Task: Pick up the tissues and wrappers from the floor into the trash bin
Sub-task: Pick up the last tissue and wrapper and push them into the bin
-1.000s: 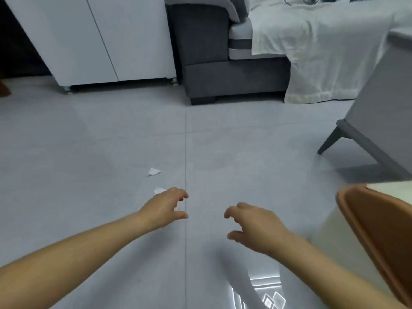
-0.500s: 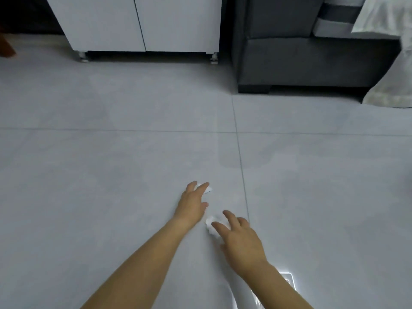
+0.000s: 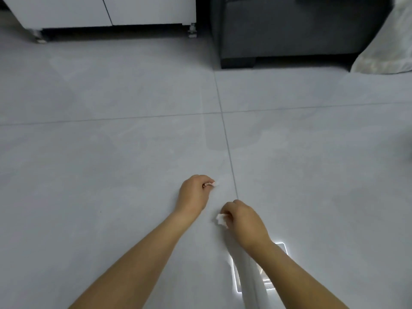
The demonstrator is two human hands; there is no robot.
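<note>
Both hands are down on the grey tiled floor (image 3: 111, 175). My left hand (image 3: 195, 192) is curled, its fingertips pinching a small white tissue scrap (image 3: 217, 182) that pokes out to the right. My right hand (image 3: 242, 216) is closed on a second crumpled white tissue piece (image 3: 220, 219), which shows at the left of its fingers. The trash bin is out of view.
A white cabinet on small feet (image 3: 111, 12) stands at the back left. A dark grey sofa base (image 3: 289, 30) is at the back right, with a pale cloth (image 3: 388, 52) hanging at its right end. A bright light reflection (image 3: 256, 275) lies on the floor under my right forearm.
Both hands went from spread fingers over the scraps to closed fingers gripping them. The view has dropped closer to the floor, and the bin has left the frame.
</note>
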